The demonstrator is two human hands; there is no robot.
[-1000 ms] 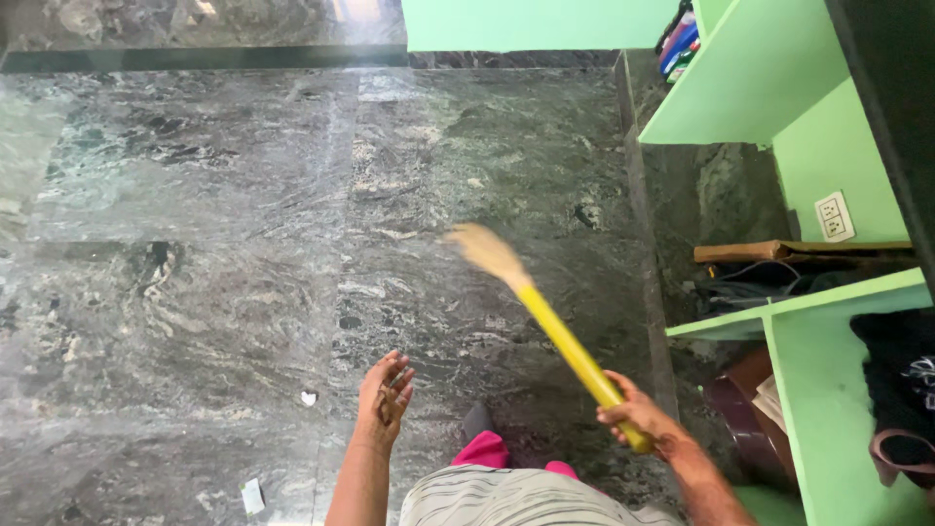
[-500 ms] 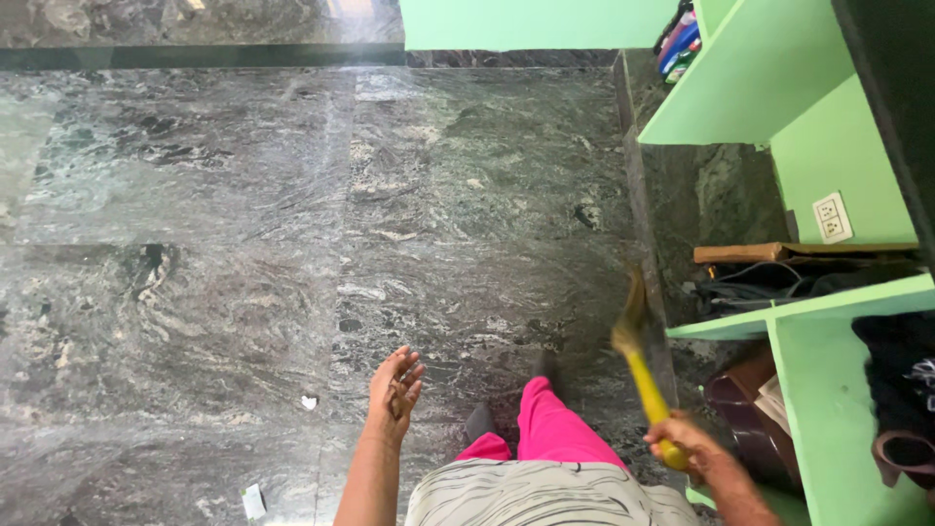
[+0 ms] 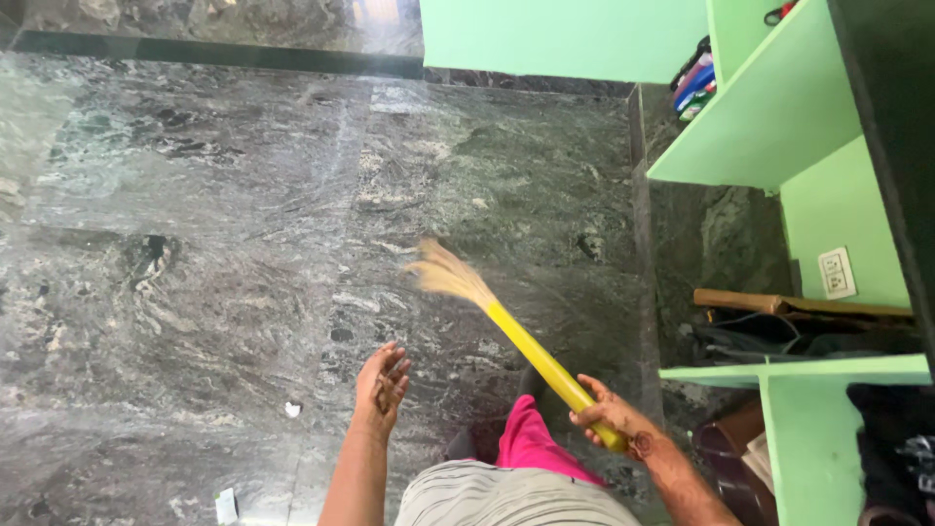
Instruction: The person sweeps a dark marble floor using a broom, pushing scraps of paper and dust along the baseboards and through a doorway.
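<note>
- The right hand (image 3: 612,417) is curled tight around the lower end of a yellow broom handle (image 3: 542,362), fingers wrapped over it and thumb on top; its grip is pressed fully together on the stick.
- The handle is a smooth, round, bright yellow shaft that slants up and to the left from the hand, ending in a fan of pale straw bristles (image 3: 445,274), blurred, over the floor.
- The left hand (image 3: 383,382) holds nothing; its grip is loose, fingers half bent and a little apart, hanging over the floor well to the left of the handle.
- The floor (image 3: 195,244) is polished dark grey-green stone with white mottled veins, laid in large slabs and glossy with reflections.
- Two small white scraps (image 3: 292,409) lie on the floor to the left of the left hand.
- A light green shelf unit (image 3: 760,127) stands to the right, its boards flat and matt. The upper compartment holds coloured items at the back, too small to tell. The middle compartment holds a brown flat piece (image 3: 769,302) above dark cables. The lowest compartment holds dark cloth.
- A white wall socket (image 3: 837,273) sits on the green back panel.
- A pink trouser leg (image 3: 531,443) and a striped grey garment show between the arms.
</note>
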